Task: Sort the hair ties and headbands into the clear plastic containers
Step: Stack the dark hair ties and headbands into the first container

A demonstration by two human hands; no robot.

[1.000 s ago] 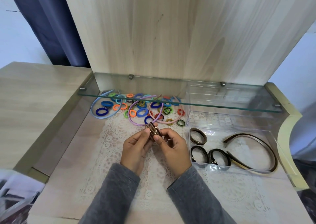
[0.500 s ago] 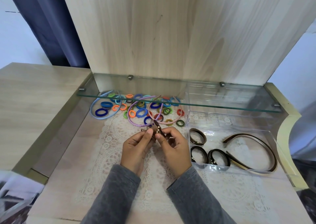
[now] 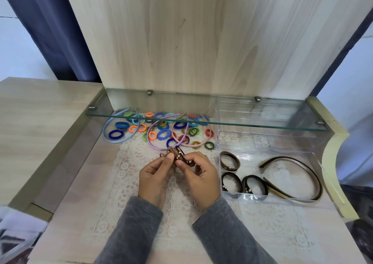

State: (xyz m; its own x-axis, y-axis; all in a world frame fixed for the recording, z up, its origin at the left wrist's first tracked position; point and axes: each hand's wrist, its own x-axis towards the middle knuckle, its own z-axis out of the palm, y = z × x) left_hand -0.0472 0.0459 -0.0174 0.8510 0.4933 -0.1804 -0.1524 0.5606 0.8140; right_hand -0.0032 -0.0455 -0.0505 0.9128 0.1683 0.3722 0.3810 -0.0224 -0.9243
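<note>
Both hands meet over the lace mat. My left hand [image 3: 156, 178] and my right hand [image 3: 198, 176] pinch a small bundle of brown and black hair ties with gold beads [image 3: 176, 155] between thumbs and fingertips. Behind them lies a pile of colourful hair ties [image 3: 163, 133] with a blue headband [image 3: 121, 140], a purple headband [image 3: 153, 144] and a pink headband [image 3: 188, 144]. To the right a clear plastic container [image 3: 268, 200] holds a brown hair tie [image 3: 229, 160], two black hair ties [image 3: 231, 182] and a brown headband [image 3: 302, 180].
A glass shelf [image 3: 201, 123] runs across above the pile, partly covering it. A second clear container [image 3: 252, 140] stands behind the first one under the shelf. A wooden back panel [image 3: 201, 41] rises behind. The wooden desk top [image 3: 40, 122] lies on the left.
The bundle between my fingertips has been turned and spread a little; the ties now fan out more. Both hands stay in the same spot.
</note>
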